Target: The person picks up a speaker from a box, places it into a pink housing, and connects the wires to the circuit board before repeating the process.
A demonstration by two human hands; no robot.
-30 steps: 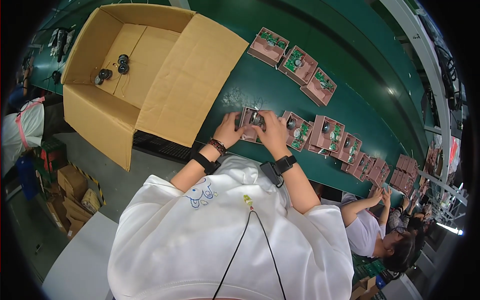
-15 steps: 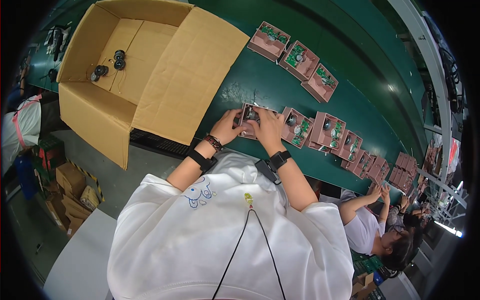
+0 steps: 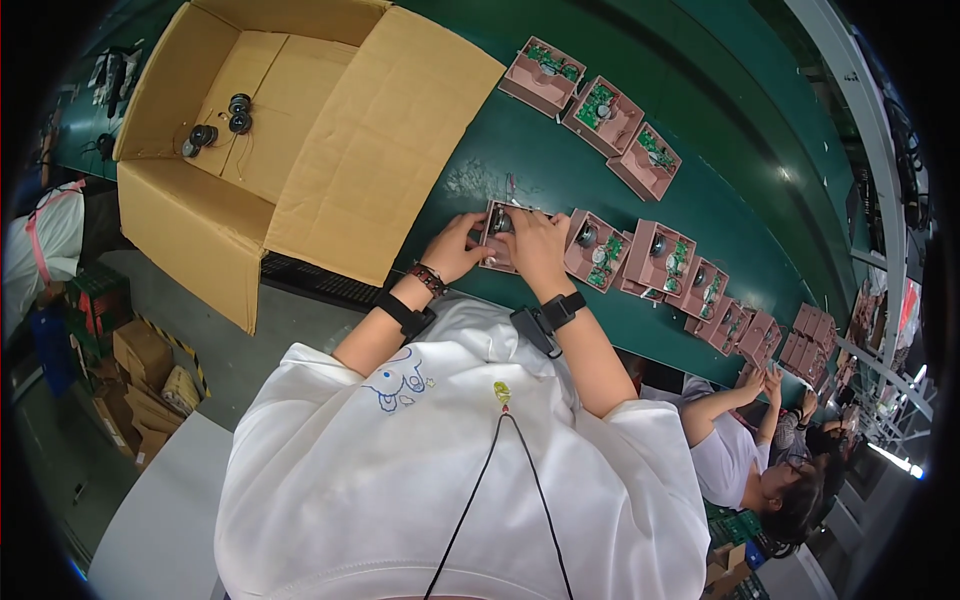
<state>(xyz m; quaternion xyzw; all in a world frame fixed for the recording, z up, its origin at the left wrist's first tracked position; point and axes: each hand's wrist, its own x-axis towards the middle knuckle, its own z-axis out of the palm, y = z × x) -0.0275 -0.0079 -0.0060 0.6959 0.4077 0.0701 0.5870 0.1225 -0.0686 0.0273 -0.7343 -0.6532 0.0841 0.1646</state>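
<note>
A pink plastic housing point(image 3: 497, 262) sits on the green table in front of me, partly hidden by my hands. Inside its far left part is a round black speaker point(image 3: 502, 221). My left hand point(image 3: 457, 247) grips the housing's left wall, thumb near its rim. From the right, my right hand point(image 3: 540, 250) reaches over the housing, its thumb and forefinger closed about the speaker; its other fingers lie toward the far right wall. Thin wires point(image 3: 510, 184) stick out beyond the far wall. Just to the right stands another pink housing point(image 3: 597, 250) with a speaker and green circuit board.
An open cardboard box point(image 3: 375, 150) with several loose speakers point(image 3: 239, 113) stands at the left, its flap reaching toward my left hand. More pink housings with boards point(image 3: 603, 112) sit at the back and along the table to the right. A co-worker point(image 3: 735, 450) works at the right.
My hands stay at the same housing with only slight finger shifts. The whole view has moved a little; the box and other housings stay in place.
</note>
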